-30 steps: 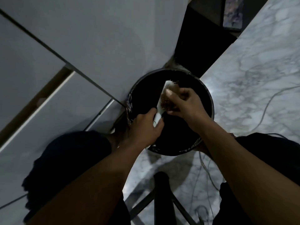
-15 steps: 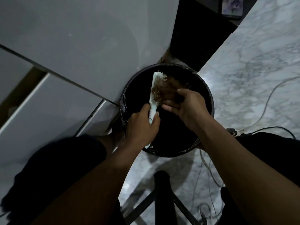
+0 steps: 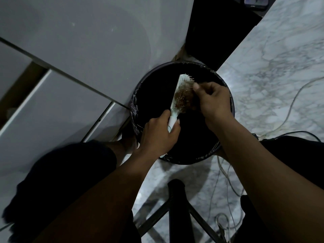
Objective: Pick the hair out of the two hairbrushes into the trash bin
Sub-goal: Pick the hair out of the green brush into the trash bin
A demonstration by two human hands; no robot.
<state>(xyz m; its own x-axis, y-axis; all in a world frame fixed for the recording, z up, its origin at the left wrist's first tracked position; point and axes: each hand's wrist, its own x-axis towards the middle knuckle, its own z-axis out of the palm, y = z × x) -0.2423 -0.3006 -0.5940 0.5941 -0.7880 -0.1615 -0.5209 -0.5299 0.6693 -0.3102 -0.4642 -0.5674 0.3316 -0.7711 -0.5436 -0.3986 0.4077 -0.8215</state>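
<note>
**Hair coming off a white brush over the black bin**

From the head camera, the person is sitting with both bare arms reaching forward and down over a round black trash bin [image 3: 226,95] that is standing on the marble floor [image 3: 280,71]. A dark plastic liner [image 3: 134,111] is folding over the bin's rim. The inside of the bin is too dark to make out.

The left hand [image 3: 158,135] is clenching around the handle of a white paddle hairbrush [image 3: 178,94], holding it over the bin's opening with the head pointing away and up, bristles facing right. A mat of brownish hair [image 3: 184,99] is clinging to the bristle side, covering most of the pad; a few bare pins are showing at the tip.

The right hand [image 3: 213,100] is pressing in against the bristle side, its fingers curled and pinching into the hair, with 1 fingertip lying near the brush's upper end. Only 1 hairbrush is showing in this view.

To the left, grey cabinet fronts [image 3: 70,41] are running just beside the bin. Thin cables [image 3: 289,109] are trailing across the floor at right, and a black stool frame [image 3: 177,207] is standing between the person's knees at the bottom of the picture.
</note>
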